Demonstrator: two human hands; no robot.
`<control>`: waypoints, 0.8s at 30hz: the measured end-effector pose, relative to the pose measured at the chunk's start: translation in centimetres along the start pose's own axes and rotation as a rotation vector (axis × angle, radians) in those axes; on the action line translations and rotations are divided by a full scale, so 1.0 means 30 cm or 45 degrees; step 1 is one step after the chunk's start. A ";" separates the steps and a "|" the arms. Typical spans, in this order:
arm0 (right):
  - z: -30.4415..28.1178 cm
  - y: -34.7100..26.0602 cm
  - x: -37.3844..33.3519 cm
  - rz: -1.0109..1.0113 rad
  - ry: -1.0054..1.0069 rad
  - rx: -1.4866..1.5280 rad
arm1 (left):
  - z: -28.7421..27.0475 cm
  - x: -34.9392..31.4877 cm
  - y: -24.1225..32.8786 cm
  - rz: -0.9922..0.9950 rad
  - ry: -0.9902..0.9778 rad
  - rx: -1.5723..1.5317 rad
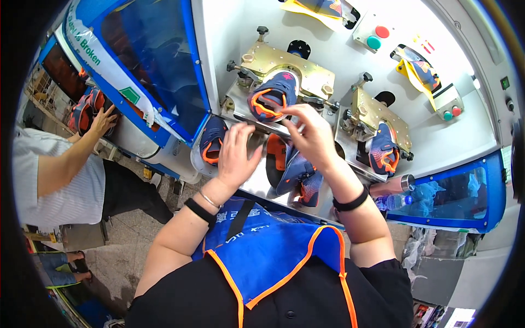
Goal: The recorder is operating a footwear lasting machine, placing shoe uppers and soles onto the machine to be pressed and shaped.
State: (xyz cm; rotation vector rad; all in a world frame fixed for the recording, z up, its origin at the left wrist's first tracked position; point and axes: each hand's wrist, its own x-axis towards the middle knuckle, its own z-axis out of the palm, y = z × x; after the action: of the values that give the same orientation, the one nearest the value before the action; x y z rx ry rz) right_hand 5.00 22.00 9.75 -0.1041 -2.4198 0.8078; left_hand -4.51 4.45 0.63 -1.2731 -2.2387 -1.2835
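Note:
A navy shoe with orange lining sits on a brass-coloured press fixture, its opening toward me. My right hand is beside its heel, index fingertip at the orange collar and thumb apart below; nothing shows gripped. My left hand hovers over the metal shelf with fingers spread, holding nothing. Close to its left is another navy shoe. Below and between my hands lie more blue-and-orange shoe uppers, partly overlapping.
A second fixture on the right carries another navy shoe. Red and green buttons are on the white machine wall. A pink bottle and a plastic water bottle stand right. At left, a co-worker's hand touches a shoe.

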 end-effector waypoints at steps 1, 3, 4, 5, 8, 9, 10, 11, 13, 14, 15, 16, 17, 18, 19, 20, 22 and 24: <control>0.048 0.001 0.016 -0.027 -0.048 -0.036 | -0.011 0.037 0.001 0.045 0.049 0.065; 0.170 0.073 -0.002 -0.082 -0.076 -0.301 | -0.044 0.112 0.037 0.095 -0.079 0.221; 0.227 0.073 -0.009 0.054 -0.167 -0.353 | -0.045 0.134 0.015 0.198 -0.146 0.265; 0.276 0.072 -0.023 0.192 -0.256 -0.411 | -0.036 0.152 -0.010 0.304 -0.214 0.305; 0.363 0.079 -0.088 0.219 -0.044 -0.433 | 0.030 0.138 -0.058 0.299 -0.335 0.532; 0.361 0.083 -0.099 0.229 -0.021 -0.423 | 0.043 0.136 -0.060 0.231 -0.410 0.521; 0.352 0.093 -0.104 0.283 -0.057 -0.387 | 0.055 0.136 -0.064 0.245 -0.366 0.522; 0.348 0.093 -0.107 0.302 -0.056 -0.410 | 0.064 0.140 -0.061 0.211 -0.407 0.464; 0.338 0.094 -0.114 0.304 -0.096 -0.426 | 0.096 0.136 -0.088 0.238 -0.335 0.422; 0.335 0.094 -0.118 0.314 -0.089 -0.436 | 0.107 0.136 -0.087 0.249 -0.338 0.410; 0.332 0.094 -0.123 0.336 -0.099 -0.457 | 0.117 0.133 -0.086 0.230 -0.366 0.414; 0.329 0.094 -0.128 0.358 -0.110 -0.478 | 0.126 0.129 -0.083 0.210 -0.393 0.418; 0.332 0.091 -0.131 0.362 -0.105 -0.484 | 0.137 0.119 -0.082 0.217 -0.394 0.413; 0.337 0.088 -0.134 0.369 -0.080 -0.491 | 0.147 0.106 -0.080 0.174 -0.362 0.369; 0.341 0.085 -0.136 0.374 -0.056 -0.497 | 0.154 0.095 -0.080 0.130 -0.331 0.326; 0.344 0.082 -0.137 0.381 -0.049 -0.503 | 0.154 0.091 -0.080 0.139 -0.334 0.320; 0.348 0.076 -0.137 0.375 -0.007 -0.514 | 0.152 0.086 -0.080 0.153 -0.279 0.323; 0.337 0.048 -0.131 0.407 -0.035 -0.534 | 0.133 0.087 -0.082 0.175 -0.261 0.257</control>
State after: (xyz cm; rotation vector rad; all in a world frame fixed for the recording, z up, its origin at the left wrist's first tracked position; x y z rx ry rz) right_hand 2.55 16.89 0.39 -0.6578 -2.6008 0.4186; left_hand -7.24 8.54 -1.51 -1.5079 -2.2994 -0.8894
